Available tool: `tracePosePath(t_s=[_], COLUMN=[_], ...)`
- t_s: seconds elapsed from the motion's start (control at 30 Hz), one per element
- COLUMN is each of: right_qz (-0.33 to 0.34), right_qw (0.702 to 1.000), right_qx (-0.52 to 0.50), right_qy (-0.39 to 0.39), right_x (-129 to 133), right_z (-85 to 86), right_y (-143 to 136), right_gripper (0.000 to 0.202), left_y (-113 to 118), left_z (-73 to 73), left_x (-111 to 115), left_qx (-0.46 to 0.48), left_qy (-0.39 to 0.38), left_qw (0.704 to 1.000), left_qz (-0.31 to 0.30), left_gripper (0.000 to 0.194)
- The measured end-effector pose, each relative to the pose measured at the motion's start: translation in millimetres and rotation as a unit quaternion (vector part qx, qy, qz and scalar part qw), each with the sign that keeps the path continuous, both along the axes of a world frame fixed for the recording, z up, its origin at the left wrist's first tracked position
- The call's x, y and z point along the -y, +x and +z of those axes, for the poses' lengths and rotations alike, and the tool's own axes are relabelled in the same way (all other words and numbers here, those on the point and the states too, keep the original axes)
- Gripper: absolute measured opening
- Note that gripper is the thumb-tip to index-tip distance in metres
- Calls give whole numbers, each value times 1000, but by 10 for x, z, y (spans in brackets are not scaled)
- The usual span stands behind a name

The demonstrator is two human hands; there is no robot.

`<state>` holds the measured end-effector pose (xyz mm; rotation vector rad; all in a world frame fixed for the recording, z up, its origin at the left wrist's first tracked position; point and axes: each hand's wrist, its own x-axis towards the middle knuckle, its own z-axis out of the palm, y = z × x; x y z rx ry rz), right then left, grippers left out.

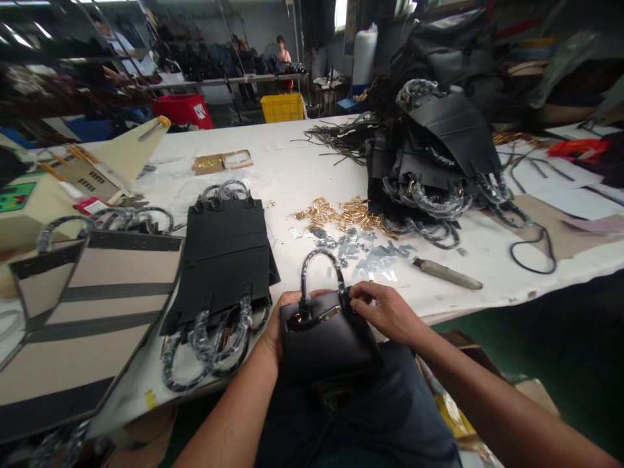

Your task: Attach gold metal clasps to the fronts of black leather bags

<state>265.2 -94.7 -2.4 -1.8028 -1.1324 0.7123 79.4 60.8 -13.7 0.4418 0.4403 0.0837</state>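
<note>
A small black handbag (326, 348) with a plastic-wrapped handle and gold-coloured fittings stands upright over the person's lap, at the front edge of the table. My left hand (279, 325) grips the bag's left side, its fingers partly hidden behind the upper edge. At the bag's upper right corner, my right hand (380, 309) is closed, thumb and fingertips pinching the edge beside the handle base. Just beyond the bag lie gold-coloured metal pieces (353, 214) and flat silver-coloured pieces (361, 252).
Flat black bag pieces (224, 253) with wrapped handles lie left, beside beige-lined panels (121, 273). A black bag pile (429, 149) stands back right. A knife-like tool (448, 273) lies right. Beyond the white table (273, 143) are a yellow crate (281, 108) and people.
</note>
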Motion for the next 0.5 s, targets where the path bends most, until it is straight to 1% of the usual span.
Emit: tracePosePath(t_s=[0.13, 0.23, 0.3, 0.5], right_qz=[-18, -53, -64, -30], right_qw=[999, 998, 997, 999], right_qx=[-29, -45, -43, -20], right_qy=[2, 3, 2, -3], right_x=[11, 29, 34, 10], right_z=[-58, -112, -126, -47], right_y=[-7, -28, -36, -18], right_gripper=[17, 23, 23, 17], left_y=[-54, -98, -107, -70], left_z=[-59, -97, -103, -22], left_x=[-5, -13, -17, 6], left_qx=[0, 19, 30, 17], left_qy=[4, 19, 26, 29], left_qw=[1000, 1000, 999, 999], left_qz=[8, -2, -11, 5], left_gripper=[43, 49, 53, 56])
